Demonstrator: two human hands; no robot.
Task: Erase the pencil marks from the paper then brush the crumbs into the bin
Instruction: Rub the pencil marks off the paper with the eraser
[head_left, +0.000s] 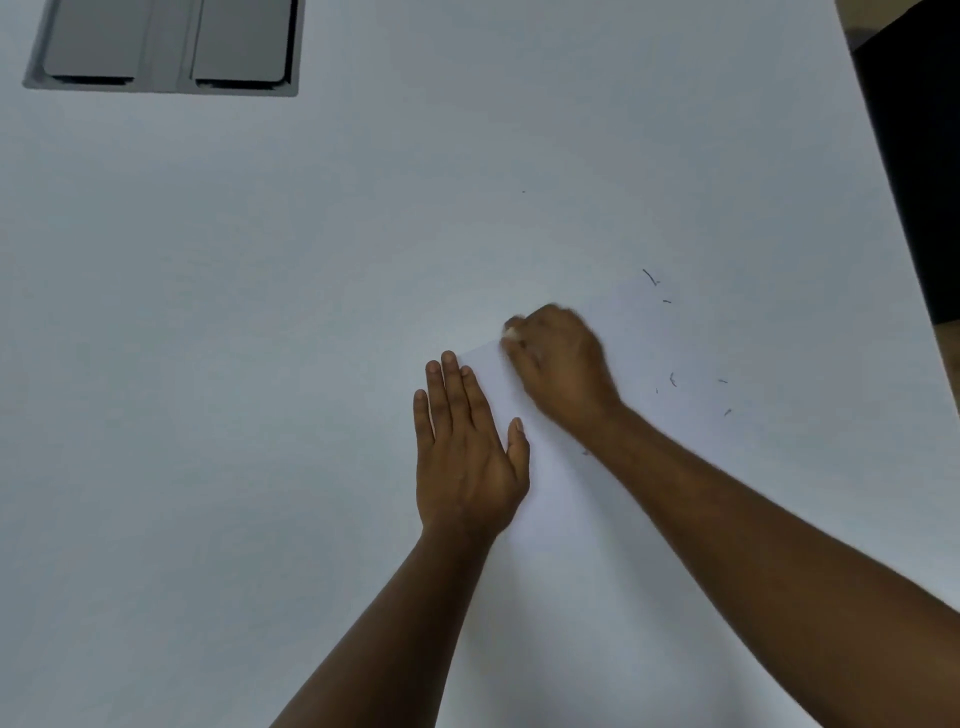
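A white sheet of paper (582, 545) lies on the pale table (260, 364), hard to tell apart from it. My left hand (467, 447) lies flat on the sheet's left edge, fingers together and stretched out. My right hand (558, 364) is blurred near the sheet's far left corner, fingers closed on a small white eraser (511, 332) that peeks out at the fingertips. Several dark eraser crumbs (672, 379) lie scattered to the right of the right hand. No bin is in view.
A grey recessed panel with two lids (166, 47) is set into the table at the far left. The table's right edge (883, 182) runs diagonally, with something dark beyond it.
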